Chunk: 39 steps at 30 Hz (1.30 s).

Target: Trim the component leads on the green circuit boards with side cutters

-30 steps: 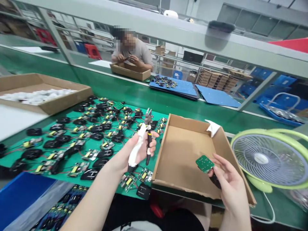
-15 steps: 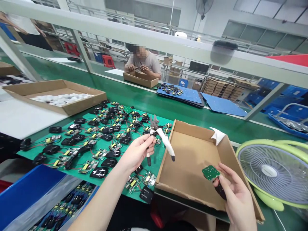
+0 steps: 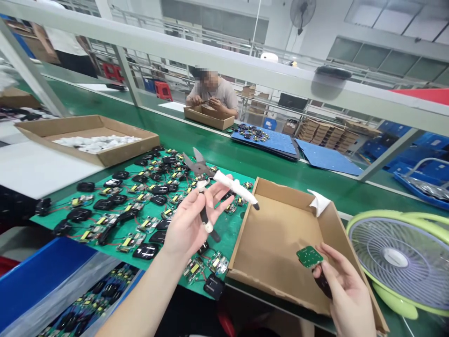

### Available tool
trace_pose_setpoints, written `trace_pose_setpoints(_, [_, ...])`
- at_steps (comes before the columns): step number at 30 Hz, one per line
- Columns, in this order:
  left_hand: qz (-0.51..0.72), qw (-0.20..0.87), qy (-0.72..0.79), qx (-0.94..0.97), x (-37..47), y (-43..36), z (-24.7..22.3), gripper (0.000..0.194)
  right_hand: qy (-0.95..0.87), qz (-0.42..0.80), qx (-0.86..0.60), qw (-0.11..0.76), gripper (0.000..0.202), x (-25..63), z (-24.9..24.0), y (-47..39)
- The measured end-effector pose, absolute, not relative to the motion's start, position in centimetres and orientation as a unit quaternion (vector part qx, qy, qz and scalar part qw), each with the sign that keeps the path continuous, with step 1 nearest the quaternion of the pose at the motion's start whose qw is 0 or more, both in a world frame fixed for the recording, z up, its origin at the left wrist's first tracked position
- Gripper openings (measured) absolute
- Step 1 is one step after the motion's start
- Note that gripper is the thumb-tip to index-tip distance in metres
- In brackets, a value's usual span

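My left hand [image 3: 196, 215] grips a pair of snips [image 3: 229, 183] with white-wrapped handles, fingers partly loosened around one handle. The blades point up and left, spread apart, above a green mat covered with boards. In my right hand [image 3: 345, 285] is a green circuit board [image 3: 309, 257], pinched by its edge, with a dark casing [image 3: 322, 283] partly hidden under the fingers. Below that hand lies a shallow cardboard box [image 3: 277, 234]. To its left, several circuit boards [image 3: 131, 241] wired to black casings [image 3: 145, 251] cover the green mat [image 3: 224, 234].
A green fan [image 3: 396, 257] stands right of the box. At the left are a cardboard tray [image 3: 140, 147] of white pieces and a blue bin [image 3: 42, 276] holding more boards. Across the bench, another person [image 3: 224, 93] works over a box; a metal rail [image 3: 210, 56] runs overhead.
My left hand has turned and opened somewhat around the snips, whose blades swung up and left and spread apart. My right hand keeps the board in nearly the same place.
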<state>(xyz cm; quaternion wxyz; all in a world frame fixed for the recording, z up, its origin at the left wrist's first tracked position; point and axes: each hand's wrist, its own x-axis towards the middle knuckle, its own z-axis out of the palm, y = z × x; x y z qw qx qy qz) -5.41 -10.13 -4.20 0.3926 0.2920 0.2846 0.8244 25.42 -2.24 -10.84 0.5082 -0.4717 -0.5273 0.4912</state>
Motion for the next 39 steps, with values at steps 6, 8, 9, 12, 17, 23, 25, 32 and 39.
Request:
trace_pose_setpoints(6, [0.821, 0.451, 0.257, 0.238, -5.3, -9.8, -4.8, 0.034, -0.518, 0.495, -0.473, 0.513, 0.058, 25.6, -11.0, -2.1])
trace_pose_setpoints(8, [0.824, 0.447, 0.260, 0.231, -5.3, -9.5, -5.1, 0.036, -0.522, 0.492, -0.471, 0.514, 0.056, 25.6, -10.9, -2.3])
trace_pose_setpoints(9, [0.827, 0.437, 0.265, 0.235, -5.2, -9.4, -5.3, 0.037, -0.525, 0.489, -0.470, 0.514, 0.055, 25.5, -10.9, -2.3])
trace_pose_setpoints(12, [0.837, 0.412, 0.269, 0.241, -5.2, -9.3, -5.3, 0.039, -0.530, 0.482, -0.469, 0.517, 0.052, 25.4, -10.7, -2.4])
trace_pose_setpoints(17, [0.857, 0.404, 0.244, 0.205, -5.4, -9.5, -4.9, 0.046, -0.531, 0.484, -0.462, 0.520, 0.049, 25.3, -10.6, -2.2])
trace_pose_setpoints(23, [0.863, 0.351, 0.313, 0.182, -5.7, -9.2, -5.1, 0.052, -0.539, 0.475, -0.460, 0.521, 0.049, 25.3, -10.5, -2.3])
trace_pose_setpoints(25, [0.863, 0.329, 0.331, 0.191, -5.7, -9.0, -5.4, 0.053, -0.531, 0.481, -0.459, 0.525, 0.048, 25.1, -10.2, -2.5])
trace_pose_setpoints(32, [0.880, 0.176, 0.392, 0.205, -5.4, -9.9, -6.3, 0.016, -0.504, 0.486, -0.444, 0.559, 0.041, 24.1, -9.3, -2.8])
trace_pose_setpoints(39, [0.712, 0.129, 0.616, 0.310, -3.8, -11.3, -4.9, 0.010, -0.545, 0.438, -0.433, 0.568, 0.030, 23.8, -8.8, -3.4])
